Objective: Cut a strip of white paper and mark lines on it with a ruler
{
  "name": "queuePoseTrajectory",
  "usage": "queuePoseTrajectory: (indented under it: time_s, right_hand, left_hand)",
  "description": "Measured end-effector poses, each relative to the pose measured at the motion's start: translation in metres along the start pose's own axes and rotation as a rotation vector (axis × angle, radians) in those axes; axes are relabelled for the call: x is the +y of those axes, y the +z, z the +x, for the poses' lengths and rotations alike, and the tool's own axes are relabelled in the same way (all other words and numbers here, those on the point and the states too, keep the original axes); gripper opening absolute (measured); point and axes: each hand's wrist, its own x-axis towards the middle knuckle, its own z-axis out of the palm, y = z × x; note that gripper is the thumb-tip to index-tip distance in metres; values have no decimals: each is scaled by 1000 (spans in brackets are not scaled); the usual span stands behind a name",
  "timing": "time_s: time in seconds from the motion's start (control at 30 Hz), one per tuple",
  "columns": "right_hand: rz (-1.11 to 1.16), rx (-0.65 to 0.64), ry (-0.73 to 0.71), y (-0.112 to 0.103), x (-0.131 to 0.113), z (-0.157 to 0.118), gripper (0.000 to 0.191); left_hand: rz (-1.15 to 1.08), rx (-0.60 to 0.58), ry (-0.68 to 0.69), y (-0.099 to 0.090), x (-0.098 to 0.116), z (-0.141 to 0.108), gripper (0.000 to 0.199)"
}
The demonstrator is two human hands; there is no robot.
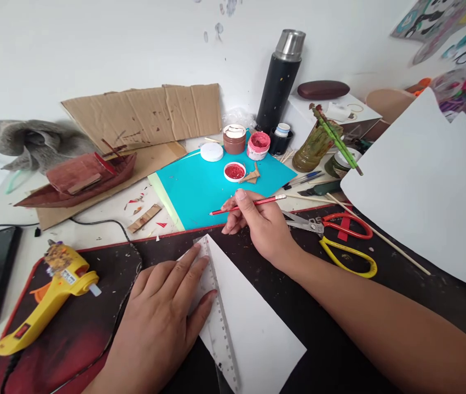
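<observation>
A white sheet of paper (262, 323) lies on the dark mat in front of me, with a clear plastic ruler (221, 328) along its left side. My left hand (162, 306) rests flat over the ruler, fingers stretched out and pressing on it and the paper. Above the paper's far corner, my right hand (263, 224) is closed around a red pencil (233, 208). The pencil is nearly level, its tip pointing left and clear of the paper. Scissors (318, 227) with red and yellow handles lie just right of that hand.
A yellow glue gun (56, 301) lies on the left, its cable running across the mat. Behind are a brown boat model (76, 183), a turquoise sheet (187, 191), a paint jar (258, 145) and a black flask (278, 82). Larger white paper (421, 180) stands at right.
</observation>
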Motion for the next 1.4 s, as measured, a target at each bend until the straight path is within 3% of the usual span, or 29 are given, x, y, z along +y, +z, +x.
queuePoseTrajectory:
  time_s: [0.67,1.4]
  right_hand:
    - [-5,-14,41,1,-1,0,65]
    - [4,-42,54,0,-2,-1,64]
  left_hand:
    - [-165,-46,-73,4,-9,-6,48]
    - [-193,-50,-89,5,-11,-5,47]
